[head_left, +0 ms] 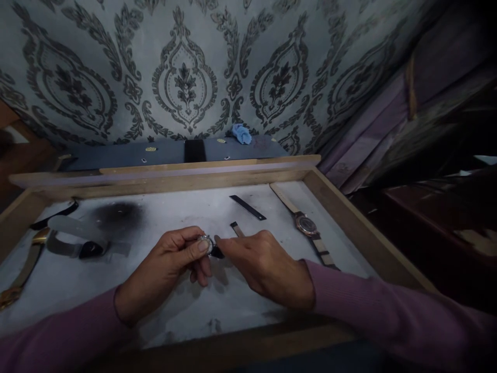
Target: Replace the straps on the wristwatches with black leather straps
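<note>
My left hand (176, 254) pinches a small round watch (205, 243) between thumb and fingers, above the tray's pale floor. Close against it, my right hand (264, 259) is closed, its fingertips beside the watch's edge. A short black piece (217, 253), perhaps a strap end, shows between the two hands. What the right fingers grip is too small and dark to name. Behind the right hand, a strap end (236, 228) with a dark tip sticks out, partly hidden. Farther back lies a flat black strap (247, 207).
A watch with a pale strap (306, 224) lies at the right. On the left are a grey-strapped watch (91, 249) and a gold-toned watch (29, 267). The wooden tray rim (337, 207) surrounds them. Beyond it sit a dark phone-like rectangle (194, 150) and a blue crumpled cloth (242, 133).
</note>
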Demonstrator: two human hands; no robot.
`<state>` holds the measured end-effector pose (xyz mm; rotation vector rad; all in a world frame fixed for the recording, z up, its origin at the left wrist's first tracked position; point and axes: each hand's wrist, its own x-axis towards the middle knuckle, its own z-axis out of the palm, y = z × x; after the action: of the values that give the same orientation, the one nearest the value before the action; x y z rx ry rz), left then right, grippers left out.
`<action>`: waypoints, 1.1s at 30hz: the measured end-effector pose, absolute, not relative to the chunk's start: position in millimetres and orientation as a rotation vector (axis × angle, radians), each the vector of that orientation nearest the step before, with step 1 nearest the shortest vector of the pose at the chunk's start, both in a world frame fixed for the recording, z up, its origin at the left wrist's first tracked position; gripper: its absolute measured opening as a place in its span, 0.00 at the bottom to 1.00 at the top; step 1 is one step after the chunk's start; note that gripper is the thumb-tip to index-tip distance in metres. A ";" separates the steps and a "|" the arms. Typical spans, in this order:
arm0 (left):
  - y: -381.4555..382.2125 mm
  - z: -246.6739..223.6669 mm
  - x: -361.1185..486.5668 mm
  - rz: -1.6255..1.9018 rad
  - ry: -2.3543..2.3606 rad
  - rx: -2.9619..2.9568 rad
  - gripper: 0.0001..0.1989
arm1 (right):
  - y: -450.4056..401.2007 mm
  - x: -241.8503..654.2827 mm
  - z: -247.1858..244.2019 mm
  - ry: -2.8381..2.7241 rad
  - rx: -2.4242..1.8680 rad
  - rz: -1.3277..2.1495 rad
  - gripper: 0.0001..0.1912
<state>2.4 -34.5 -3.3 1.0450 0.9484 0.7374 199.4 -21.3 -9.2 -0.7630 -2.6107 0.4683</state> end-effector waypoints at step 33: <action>-16.2 4.4 -18.4 0.318 0.799 1.376 0.11 | -20.7 195.6 -9.3 -2.558 -0.787 0.660 0.10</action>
<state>-18.4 -16.2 4.4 1.3761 0.7992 0.3178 195.6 -20.7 -9.3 -0.7870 -2.5580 0.6602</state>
